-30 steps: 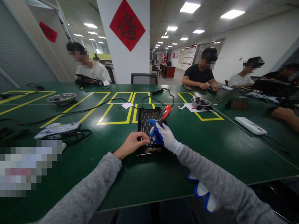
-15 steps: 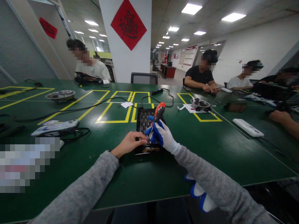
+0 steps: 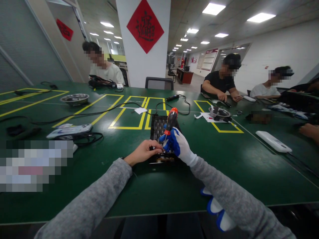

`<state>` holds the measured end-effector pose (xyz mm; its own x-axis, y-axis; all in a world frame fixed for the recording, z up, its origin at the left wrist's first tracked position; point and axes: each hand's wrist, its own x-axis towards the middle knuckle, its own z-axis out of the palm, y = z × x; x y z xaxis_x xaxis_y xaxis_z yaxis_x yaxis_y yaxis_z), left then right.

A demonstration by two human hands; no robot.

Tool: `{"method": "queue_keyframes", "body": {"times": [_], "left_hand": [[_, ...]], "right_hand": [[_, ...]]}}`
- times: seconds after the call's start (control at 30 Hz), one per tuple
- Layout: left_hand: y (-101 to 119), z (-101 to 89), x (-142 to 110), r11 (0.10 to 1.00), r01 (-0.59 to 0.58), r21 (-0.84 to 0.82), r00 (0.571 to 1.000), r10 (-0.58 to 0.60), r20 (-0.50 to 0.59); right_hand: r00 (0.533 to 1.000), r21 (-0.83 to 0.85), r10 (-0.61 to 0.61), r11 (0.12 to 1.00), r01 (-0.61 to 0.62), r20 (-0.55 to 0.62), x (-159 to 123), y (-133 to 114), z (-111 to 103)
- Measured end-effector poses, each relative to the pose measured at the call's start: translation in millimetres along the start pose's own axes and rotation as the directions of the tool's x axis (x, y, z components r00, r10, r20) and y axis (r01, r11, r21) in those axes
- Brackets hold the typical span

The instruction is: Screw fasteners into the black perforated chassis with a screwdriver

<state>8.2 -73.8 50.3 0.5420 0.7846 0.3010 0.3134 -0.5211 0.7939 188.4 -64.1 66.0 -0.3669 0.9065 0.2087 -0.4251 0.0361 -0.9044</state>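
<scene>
The right hand [image 3: 183,147], fingers curled, grips a screwdriver [image 3: 171,120] over a black casing [image 3: 159,126]; the left hand [image 3: 142,152] bunches its fingers nearby, hold unclear.

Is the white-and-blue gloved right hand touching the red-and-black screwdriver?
Touching. The head view shows the gloved right hand closed around the tilted screwdriver.

Lights [image 3: 213,9] overhead are blowing out white — meanwhile the table [image 3: 139,192] is looking pretty dim, just catching some soft sheen. Edges are stretching kinda hard, and pixel blocks [image 3: 37,166] are covering a few spots.
</scene>
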Motion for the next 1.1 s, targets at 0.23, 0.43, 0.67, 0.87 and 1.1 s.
{"method": "queue_keyframes", "body": {"times": [0.23,0.43,0.67,0.87,1.1], "left_hand": [[3.1,0.3,-1.0,0.998,0.066,0.023,0.998,-0.065,-0.027],[-0.7,3.6,-0.3,1.000,0.011,0.019,1.000,-0.011,-0.022],[2.0,-2.9,-1.3,0.993,0.010,0.116,0.999,-0.005,-0.039],[56.2,51.2,-18.7,0.762,-0.214,0.611,0.905,0.390,-0.170],[100.6,173.1,-46.1,0.495,-0.639,0.589,0.768,0.446,0.459]], "right_hand": [[0.998,-0.029,-0.018,0.999,0.016,-0.058,-1.8,-1.6,0.4],[0.996,-0.041,-0.011,0.999,0.008,-0.085,-2.3,-1.9,3.0],[0.997,0.048,0.015,0.999,-0.012,-0.070,-0.7,-3.0,-1.9],[0.993,0.106,0.013,0.994,0.000,-0.121,4.2,0.8,-9.1],[0.995,0.055,0.031,0.998,-0.027,-0.093,10.7,1.6,-7.6]]}}
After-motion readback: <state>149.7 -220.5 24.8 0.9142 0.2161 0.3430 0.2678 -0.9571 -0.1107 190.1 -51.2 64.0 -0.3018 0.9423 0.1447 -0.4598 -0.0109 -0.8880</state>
